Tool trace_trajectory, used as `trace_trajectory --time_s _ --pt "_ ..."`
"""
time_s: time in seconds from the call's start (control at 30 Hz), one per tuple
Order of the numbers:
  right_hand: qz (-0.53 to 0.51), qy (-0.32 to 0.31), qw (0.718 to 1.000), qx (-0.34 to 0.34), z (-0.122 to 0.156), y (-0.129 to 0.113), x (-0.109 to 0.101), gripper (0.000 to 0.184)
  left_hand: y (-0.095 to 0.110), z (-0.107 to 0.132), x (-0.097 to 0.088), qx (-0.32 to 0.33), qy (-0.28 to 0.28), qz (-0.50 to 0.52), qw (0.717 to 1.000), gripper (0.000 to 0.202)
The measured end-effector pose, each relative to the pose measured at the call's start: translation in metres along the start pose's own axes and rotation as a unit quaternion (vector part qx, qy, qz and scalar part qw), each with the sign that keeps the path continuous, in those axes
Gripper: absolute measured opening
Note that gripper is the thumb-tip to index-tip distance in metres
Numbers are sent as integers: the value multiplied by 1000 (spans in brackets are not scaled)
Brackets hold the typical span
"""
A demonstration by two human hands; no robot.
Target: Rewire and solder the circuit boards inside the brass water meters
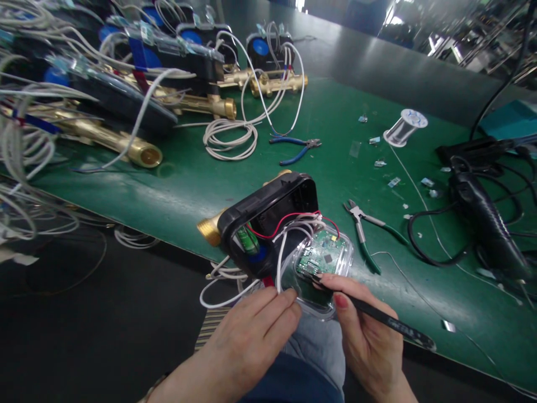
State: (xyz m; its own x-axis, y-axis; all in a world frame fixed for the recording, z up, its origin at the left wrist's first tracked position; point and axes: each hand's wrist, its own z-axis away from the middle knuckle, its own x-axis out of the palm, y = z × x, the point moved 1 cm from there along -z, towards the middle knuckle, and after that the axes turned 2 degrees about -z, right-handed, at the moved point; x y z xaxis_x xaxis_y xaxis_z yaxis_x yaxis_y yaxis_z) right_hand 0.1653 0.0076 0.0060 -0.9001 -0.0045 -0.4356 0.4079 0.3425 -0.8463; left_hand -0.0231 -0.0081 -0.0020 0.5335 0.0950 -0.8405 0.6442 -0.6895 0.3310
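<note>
My right hand point(369, 330) is closed around black tweezers point(377, 316), their tips at the lower left part of a green circuit board point(325, 254). The board sits in a clear plastic cover point(346, 263) at the table's front edge. Beside it, a black meter housing point(268, 204) lies tipped open, with a green battery point(248, 239) inside and a brass fitting point(210, 228) sticking out. A red wire point(277, 226) and white cables run from housing to board. My left hand point(260, 324) has its fingers pressed together on a white cable point(280, 266) below the housing; its fingertips are partly hidden.
Brass meters point(142, 154) with coiled white cables crowd the left and back. Blue-handled pliers point(296, 148), green-handled cutters point(364, 232) and a solder spool point(406, 127) lie on the green table point(327, 184). At right is a black corded tool point(486, 224); small clear pieces are scattered nearby.
</note>
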Motion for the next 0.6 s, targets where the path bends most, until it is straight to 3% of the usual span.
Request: trace_trajectory --time_s 0.2,0.4,0.6 --pt "-12 74 997 8 -1 -2 -4 21 1 3 2 0 16 -6 1000 27" --pt "2 23 1000 -13 0 0 -3 25 0 3 2 -2 -12 5 1000 26" --pt "2 11 1000 -18 2 1 -2 25 0 1 2 0 5 10 1000 26"
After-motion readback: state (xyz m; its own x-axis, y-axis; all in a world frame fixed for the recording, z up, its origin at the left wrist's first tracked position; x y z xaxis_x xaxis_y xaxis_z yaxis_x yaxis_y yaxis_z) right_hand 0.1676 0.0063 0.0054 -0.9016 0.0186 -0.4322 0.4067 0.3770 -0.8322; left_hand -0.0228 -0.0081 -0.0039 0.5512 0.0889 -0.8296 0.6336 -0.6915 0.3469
